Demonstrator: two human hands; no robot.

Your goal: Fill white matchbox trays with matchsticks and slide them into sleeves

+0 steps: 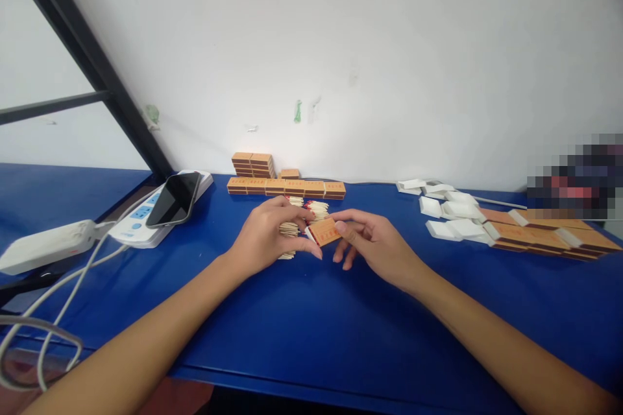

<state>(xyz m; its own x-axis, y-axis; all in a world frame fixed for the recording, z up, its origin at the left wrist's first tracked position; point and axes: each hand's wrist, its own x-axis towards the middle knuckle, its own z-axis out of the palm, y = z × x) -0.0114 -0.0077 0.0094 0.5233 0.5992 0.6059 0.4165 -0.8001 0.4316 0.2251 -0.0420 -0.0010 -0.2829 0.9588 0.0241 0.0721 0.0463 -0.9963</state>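
An orange-topped matchbox (pixel 325 232) is held at its right end by my right hand (pixel 377 241), thumb on top. A strip of white inner tray shows at its left end. My left hand (pixel 267 237) curves around that left end, thumb and index finger apart; whether the thumb touches the box I cannot tell. Bundles of red-tipped matchsticks (pixel 317 209) lie just behind the matchbox. More matchsticks (pixel 289 229) lie beside my left fingers, partly hidden by them.
A row of matchboxes (pixel 286 188) runs along the back, with a stack (pixel 252 164) behind. White trays (pixel 455 207) and orange matchbox sleeves (pixel 540 237) are piled at right. A phone (pixel 174 200) rests on a power strip (pixel 139 224) at left, near cables and a white adapter (pixel 46 248).
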